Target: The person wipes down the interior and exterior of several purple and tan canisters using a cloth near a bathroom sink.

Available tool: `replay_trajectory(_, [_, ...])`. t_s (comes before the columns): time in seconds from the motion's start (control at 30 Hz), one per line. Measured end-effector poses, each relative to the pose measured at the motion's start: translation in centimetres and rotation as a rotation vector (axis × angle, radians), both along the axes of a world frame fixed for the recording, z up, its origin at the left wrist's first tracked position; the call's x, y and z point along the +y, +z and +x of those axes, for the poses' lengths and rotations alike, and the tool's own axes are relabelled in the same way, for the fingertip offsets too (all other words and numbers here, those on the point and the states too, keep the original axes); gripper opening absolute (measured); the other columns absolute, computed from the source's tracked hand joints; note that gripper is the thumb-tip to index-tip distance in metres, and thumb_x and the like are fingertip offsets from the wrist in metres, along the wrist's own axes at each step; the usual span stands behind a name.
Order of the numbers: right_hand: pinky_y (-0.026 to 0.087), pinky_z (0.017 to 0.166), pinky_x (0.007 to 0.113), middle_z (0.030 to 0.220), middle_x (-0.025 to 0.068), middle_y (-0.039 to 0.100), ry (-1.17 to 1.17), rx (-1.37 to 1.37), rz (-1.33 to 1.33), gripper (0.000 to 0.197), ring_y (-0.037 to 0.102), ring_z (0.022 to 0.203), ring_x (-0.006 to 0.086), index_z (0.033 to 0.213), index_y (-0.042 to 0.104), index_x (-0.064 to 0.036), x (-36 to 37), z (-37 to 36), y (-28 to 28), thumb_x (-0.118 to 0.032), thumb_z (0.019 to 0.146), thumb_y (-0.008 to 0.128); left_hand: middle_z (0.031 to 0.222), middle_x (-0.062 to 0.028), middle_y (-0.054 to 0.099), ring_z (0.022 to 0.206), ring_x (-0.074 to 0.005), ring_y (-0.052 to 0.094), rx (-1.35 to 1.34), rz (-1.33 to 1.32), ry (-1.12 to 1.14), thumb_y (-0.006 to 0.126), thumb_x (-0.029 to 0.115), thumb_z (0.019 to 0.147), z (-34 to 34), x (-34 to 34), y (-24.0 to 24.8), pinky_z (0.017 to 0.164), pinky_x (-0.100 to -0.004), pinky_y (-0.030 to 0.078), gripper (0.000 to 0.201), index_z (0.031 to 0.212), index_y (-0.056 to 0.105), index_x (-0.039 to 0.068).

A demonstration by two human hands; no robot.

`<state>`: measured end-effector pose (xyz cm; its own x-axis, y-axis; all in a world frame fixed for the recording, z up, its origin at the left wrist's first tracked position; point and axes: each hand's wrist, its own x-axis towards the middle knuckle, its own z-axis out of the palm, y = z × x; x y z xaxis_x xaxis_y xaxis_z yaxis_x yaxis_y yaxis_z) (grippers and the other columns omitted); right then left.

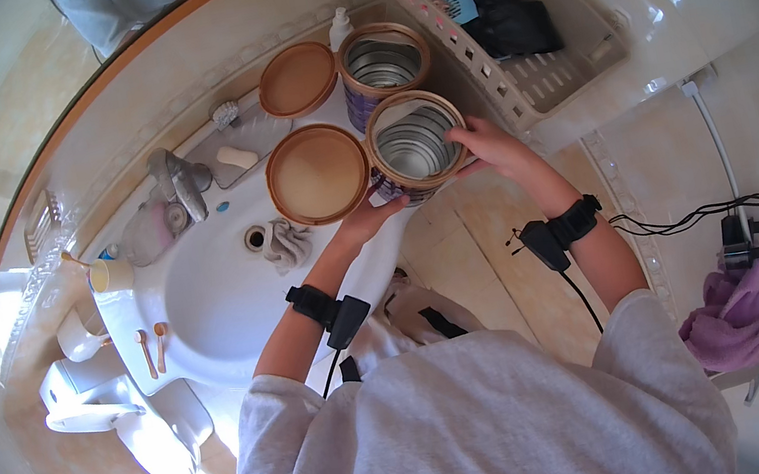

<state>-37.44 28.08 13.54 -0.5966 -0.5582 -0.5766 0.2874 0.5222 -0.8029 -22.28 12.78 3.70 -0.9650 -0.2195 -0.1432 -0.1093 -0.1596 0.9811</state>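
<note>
Both my hands hold an open metal can (414,142) with a tan rim and a purple wall, over the right edge of a white sink (208,298). My left hand (373,214) grips the can's near lower side. My right hand (488,145) clasps its right rim. The can's tan lid (316,174) hangs open to the left. A second open can (383,64) of the same kind stands just behind, its lid (297,80) also swung to the left. Both cans look empty inside.
A beige plastic basket (536,87) holding a blue brush and a black item stands at the right. A metal tap (177,183), a soap dish, a cup, a grey cloth (284,244) by the drain and two small wooden spoons (153,346) lie around the basin. A purple towel (731,317) hangs lower right.
</note>
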Motion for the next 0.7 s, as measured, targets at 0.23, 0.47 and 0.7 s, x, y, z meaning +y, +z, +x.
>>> replay_trajectory(0.23, [0.043, 0.076, 0.034, 0.098, 0.0100, 0.055, -0.098, 0.051, 0.062, 0.059, 0.054, 0.090, 0.0202, 0.111, 0.044, -0.0044, 0.1, 1.1, 0.9, -0.051, 0.077, 0.045, 0.126, -0.0114, 0.029, 0.116, -0.0242, 0.031, -0.027, 0.040, 0.005, 0.075, 0.022, 0.058, 0.3, -0.2, -0.3, 0.093, -0.0342, 0.030, 0.087, 0.126, 0.023, 0.005])
replay_trajectory(0.47, [0.042, 0.078, 0.035, 0.110, 0.0146, 0.049, -0.164, 0.121, 0.061, 0.062, 0.053, 0.094, 0.0241, 0.116, 0.040, -0.0029, 2.5, 0.9, 0.2, -0.051, 0.077, 0.044, 0.127, -0.0135, 0.029, 0.118, -0.0254, 0.028, 0.071, -0.025, 0.004, 0.075, 0.029, 0.058, 0.8, 0.1, -0.8, 0.097, -0.0352, 0.023, 0.092, 0.127, 0.020, 0.003])
replay_trajectory(0.7, [0.044, 0.072, 0.031, 0.097, 0.0124, 0.052, -0.225, 0.214, 0.046, 0.050, 0.054, 0.084, 0.0204, 0.106, 0.044, -0.0009, 3.8, 3.3, 0.5, -0.042, 0.079, 0.047, 0.127, -0.0162, 0.029, 0.120, -0.0264, 0.025, 0.029, -0.067, -0.026, 0.073, 0.033, 0.059, 1.9, -0.3, -0.3, 0.098, -0.0349, 0.022, 0.093, 0.128, 0.018, 0.003])
